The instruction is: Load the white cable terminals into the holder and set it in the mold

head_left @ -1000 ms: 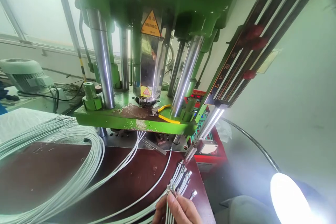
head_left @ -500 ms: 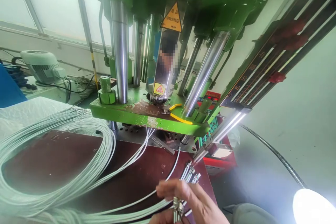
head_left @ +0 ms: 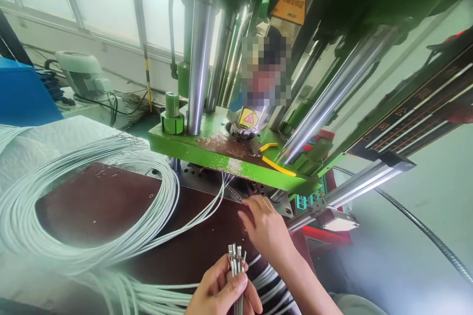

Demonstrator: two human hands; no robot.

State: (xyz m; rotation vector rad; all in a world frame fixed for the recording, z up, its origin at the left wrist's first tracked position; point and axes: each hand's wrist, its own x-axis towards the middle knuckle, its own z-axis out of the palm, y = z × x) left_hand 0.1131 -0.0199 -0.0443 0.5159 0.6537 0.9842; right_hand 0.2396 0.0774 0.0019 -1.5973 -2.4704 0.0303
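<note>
My left hand [head_left: 218, 290], low in the middle, is closed around a bundle of white cable ends with metal tips [head_left: 235, 255], which stick up above my fingers. My right hand [head_left: 266, 229] reaches forward to the steel mould plate [head_left: 207, 177] under the green press plate [head_left: 207, 150]. Its fingers lie together at the mould's edge, and what they hold is hidden. A few white cables [head_left: 218, 202] run from the mould toward a big coil of white cable [head_left: 74, 236] on the brown table [head_left: 103, 202].
Yellow-handled pliers [head_left: 277, 165] lie on the green plate beside the chrome columns [head_left: 199, 49]. A light bar [head_left: 369, 177] and a flexible metal hose [head_left: 424, 231] are on the right. At the back left are an electric motor [head_left: 81, 74] and a blue object [head_left: 22, 93].
The view swung down and left, closer to the press. My right hand rose from the cable ends to the mould. My left hand now holds the bundle upright.
</note>
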